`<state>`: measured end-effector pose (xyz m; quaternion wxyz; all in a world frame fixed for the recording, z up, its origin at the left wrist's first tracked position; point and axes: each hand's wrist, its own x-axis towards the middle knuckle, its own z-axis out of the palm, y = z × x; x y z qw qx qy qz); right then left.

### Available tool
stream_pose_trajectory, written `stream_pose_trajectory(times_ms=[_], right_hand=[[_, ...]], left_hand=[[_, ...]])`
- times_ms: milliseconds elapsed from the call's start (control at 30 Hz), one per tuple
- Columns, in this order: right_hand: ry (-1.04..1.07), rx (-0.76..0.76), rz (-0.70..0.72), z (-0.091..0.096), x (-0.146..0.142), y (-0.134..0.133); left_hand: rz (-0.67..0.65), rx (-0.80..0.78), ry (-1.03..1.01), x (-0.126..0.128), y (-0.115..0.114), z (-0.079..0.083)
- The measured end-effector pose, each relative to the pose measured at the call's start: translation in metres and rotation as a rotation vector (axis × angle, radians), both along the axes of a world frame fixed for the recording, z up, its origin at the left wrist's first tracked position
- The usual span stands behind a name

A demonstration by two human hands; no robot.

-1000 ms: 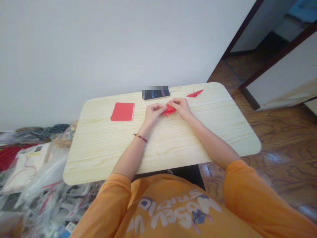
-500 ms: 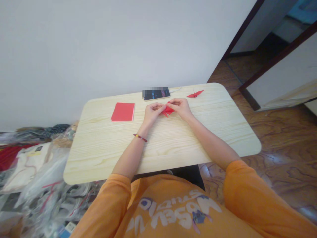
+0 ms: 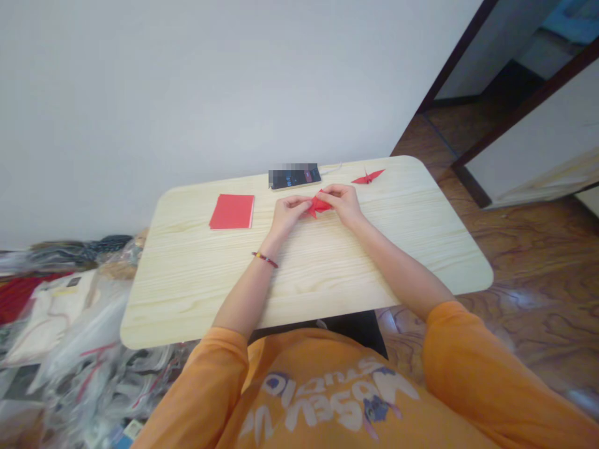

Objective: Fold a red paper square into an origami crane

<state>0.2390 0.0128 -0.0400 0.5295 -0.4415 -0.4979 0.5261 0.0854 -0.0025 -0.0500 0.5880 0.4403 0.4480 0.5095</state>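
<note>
**Red folded paper, pinched in both hands**

The paper, near the middle of the surface's far edge, should be light, crisp and easily creased (pinching the layered folds looks safest). The left hand and right hand both have fingers clamped on it. Since half a second ago, its lower flaps seem slightly shifted; the crane near the far right corner hasn't moved.

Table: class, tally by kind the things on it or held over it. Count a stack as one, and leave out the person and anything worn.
Folded red paper: 2 (the held piece, between the left hand and the right hand, and the paper bird)
Red paper stack: 1
Phone: 1
White cable: 1
Total: 5
</note>
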Motion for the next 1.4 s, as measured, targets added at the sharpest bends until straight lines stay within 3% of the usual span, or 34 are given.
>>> stream_pose_trajectory(times_ms=[300, 533, 767, 867, 1067, 1400], right_hand=[[-0.058, 0.062, -0.038, -0.003, 0.001, 0.001], [-0.162, 0.163, -0.103, 0.004, 0.0, -0.002], [-0.128, 0.179, -0.126, 0.002, -0.004, -0.003], [-0.229, 0.255, -0.091, 0.002, -0.004, -0.005], [-0.391, 0.402, -0.092, 0.008, -0.005, -0.014], [-0.409, 0.449, -0.134, 0.007, -0.006, -0.017]], left_hand=[[-0.004, -0.047, -0.018, 0.0, -0.001, 0.005], [0.041, 0.009, -0.006, 0.0, -0.001, 0.006], [0.222, 0.154, 0.091, 0.001, -0.006, 0.014], [0.294, 0.167, 0.124, 0.002, -0.007, 0.017], [0.275, 0.194, 0.128, 0.007, -0.012, 0.018], [0.291, 0.22, 0.131, 0.015, -0.015, 0.017]])
